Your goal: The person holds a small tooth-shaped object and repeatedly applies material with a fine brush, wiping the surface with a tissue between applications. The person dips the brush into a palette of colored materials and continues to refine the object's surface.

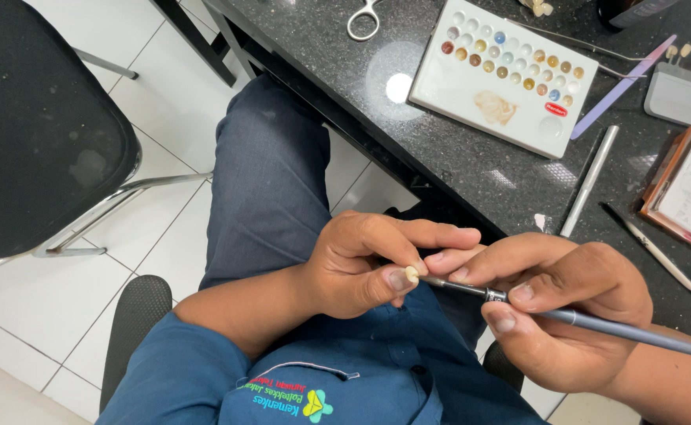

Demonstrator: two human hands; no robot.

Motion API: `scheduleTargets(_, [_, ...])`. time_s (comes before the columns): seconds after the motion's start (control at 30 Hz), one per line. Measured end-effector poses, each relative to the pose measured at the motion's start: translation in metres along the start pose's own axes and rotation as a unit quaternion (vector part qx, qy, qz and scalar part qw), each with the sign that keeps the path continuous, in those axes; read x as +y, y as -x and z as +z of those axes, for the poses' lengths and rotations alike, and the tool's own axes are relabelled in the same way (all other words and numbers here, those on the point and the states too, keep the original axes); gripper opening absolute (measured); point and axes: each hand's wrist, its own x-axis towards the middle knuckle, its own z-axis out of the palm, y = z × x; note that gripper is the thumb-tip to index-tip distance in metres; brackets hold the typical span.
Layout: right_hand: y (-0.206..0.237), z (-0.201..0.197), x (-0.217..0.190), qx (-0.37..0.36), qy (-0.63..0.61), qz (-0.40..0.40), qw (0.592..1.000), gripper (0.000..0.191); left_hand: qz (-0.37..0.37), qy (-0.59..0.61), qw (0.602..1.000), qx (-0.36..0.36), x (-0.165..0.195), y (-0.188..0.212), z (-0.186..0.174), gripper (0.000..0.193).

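My left hand (369,264) pinches a small cream-coloured tooth-shaped piece (412,273) between thumb and fingertips, held over my lap. In my right hand (554,303) a thin grey-handled brush (597,321) is gripped like a pen, and its dark tip touches the small piece. Both hands meet just below the edge of the dark speckled worktop (471,169).
On the worktop lie a white palette (511,71) with several small colour wells, scissors (363,20), a lilac stick (621,86), a silver tool (589,181), a thin pointed instrument (656,253) and a brown-edged booklet (688,193). A black chair (38,118) stands left on the white tiles.
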Motion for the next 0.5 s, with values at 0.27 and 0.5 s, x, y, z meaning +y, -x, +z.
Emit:
scheduleTargets(0.27, [0.0033,0.0006,0.0013,0.009,-0.012,-0.002,1.0,0.026,0.003,-0.01,1.0,-0.001,0.0006,-0.0015,0.0006,0.012])
scheduleTargets(0.5, [0.007,-0.0014,0.0026,0.007,-0.027,0.005,1.0,0.027,0.008,-0.026,1.0,-0.001,0.0017,-0.0019,0.0007,0.012])
